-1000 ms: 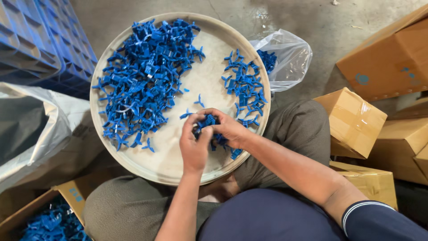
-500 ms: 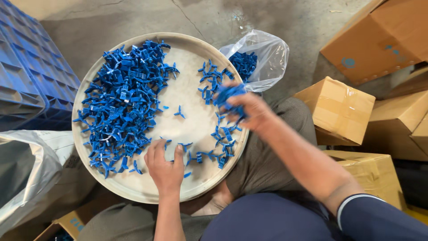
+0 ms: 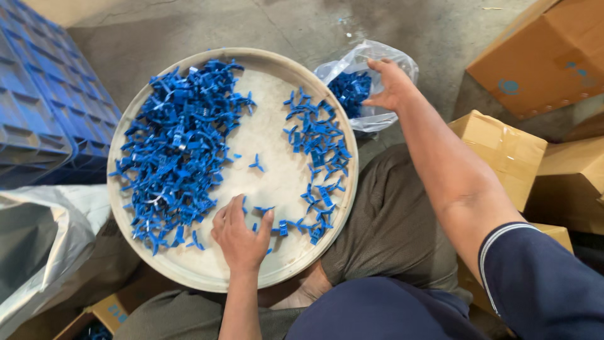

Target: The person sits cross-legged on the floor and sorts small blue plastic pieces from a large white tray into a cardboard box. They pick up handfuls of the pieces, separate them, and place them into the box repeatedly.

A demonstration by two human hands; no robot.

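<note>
1. Since half a second ago your right hand (image 3: 391, 82) has travelled from above the tray out to the clear, crinkled plastic bag (image 3: 384, 60) beyond its far right rim, while your left hand (image 3: 240, 236) has stayed low on the tray.
2. Your right fingers (image 3: 377, 64) curl loosely over the bag's open mouth; whether they grip anything you cannot tell, as the palm faces away. Small blue plastic pieces (image 3: 349, 88) already lie inside the bag.
3. That bag sits touching the tray's edge, a short reach from the pieces on the tray.
4. Your left hand lies flat with fingers spread and released, tips touching a few loose blue pieces (image 3: 280, 225) near the tray's near edge, holding nothing.
5. On the round, shallow, beige tray (image 3: 189, 271), balanced across your lap, the blue pieces form a dense left heap (image 3: 179, 148) and a thinner right strip (image 3: 318, 154), bare tray between them keeping the groups apart.
6. Brown cardboard boxes (image 3: 503, 151) stand to your right, a blue plastic crate (image 3: 38, 107) to your left.
</note>
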